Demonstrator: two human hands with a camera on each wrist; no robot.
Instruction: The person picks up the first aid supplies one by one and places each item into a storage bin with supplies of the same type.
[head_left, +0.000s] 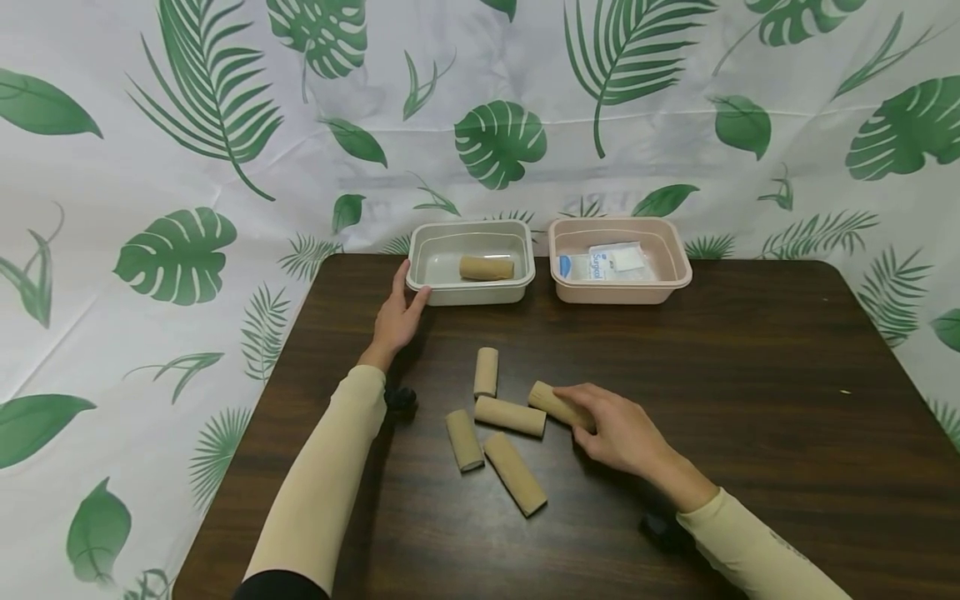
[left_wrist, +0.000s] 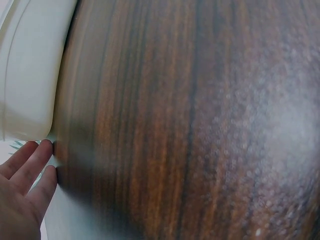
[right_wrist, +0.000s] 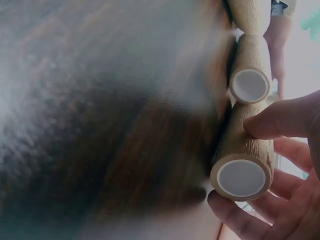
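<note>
My left hand (head_left: 397,321) touches the front left corner of a pale grey plastic bin (head_left: 471,297), its fingers fairly straight. That bin holds one tan cardboard tube (head_left: 486,267). In the left wrist view, fingertips (left_wrist: 46,148) meet the bin's corner. My right hand (head_left: 618,429) grips another cardboard tube (head_left: 553,402) at the right of a loose group. Seen from the right wrist, the thumb presses on the held tube (right_wrist: 239,130) and fingers reach around its far side. Several more tubes lie on the table, including a crosswise tube (head_left: 512,416) beside the held one.
A pink plastic bin (head_left: 619,293) stands right of the grey one, with white and blue packets (head_left: 617,258) inside, one lettered "Surgical". Behind the dark wooden table (head_left: 750,375) hangs a white leaf-print cloth (head_left: 420,75).
</note>
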